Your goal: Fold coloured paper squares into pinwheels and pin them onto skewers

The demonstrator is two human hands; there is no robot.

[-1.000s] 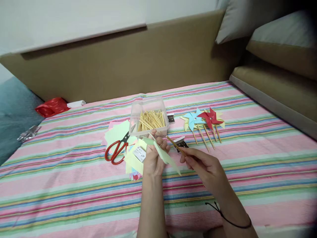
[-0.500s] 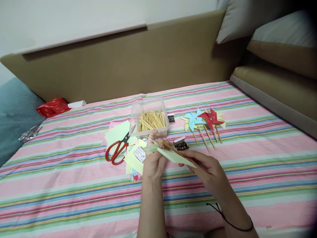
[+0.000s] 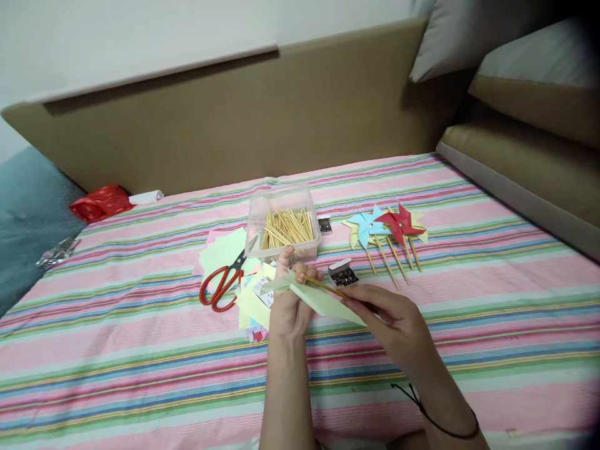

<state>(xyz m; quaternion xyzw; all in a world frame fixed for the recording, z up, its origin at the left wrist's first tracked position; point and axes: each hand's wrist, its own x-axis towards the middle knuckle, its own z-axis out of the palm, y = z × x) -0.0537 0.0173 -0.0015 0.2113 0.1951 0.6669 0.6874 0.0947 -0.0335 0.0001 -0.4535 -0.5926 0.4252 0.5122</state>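
Note:
Pale green paper (image 3: 325,304), bent into pinwheel blades, is held up in front of me by my left hand (image 3: 293,306), whose fingers close around its centre. My right hand (image 3: 389,312) pinches a thin wooden stick (image 3: 323,285). The stick's far end meets the paper at my left fingers; whether a pin joins them is hidden. Just beyond my hands lies a small open box of dark metal pins (image 3: 344,275). To the left are scissors with red handles (image 3: 220,287), resting on and beside coloured paper sheets (image 3: 253,306).
A clear plastic box (image 3: 281,228) full of wooden sticks stands beyond my hands. Finished pinwheels, blue (image 3: 370,226) and red (image 3: 400,224) among them, lie at right. A red plastic bag (image 3: 100,203) sits far left. Striped cloth (image 3: 140,350) covers the surface, with cushions (image 3: 539,75) at right.
The paper in my left hand has shifted slightly left and tilted. My right fingers have moved off the paper's edge and now grip the stick, which shows more plainly.

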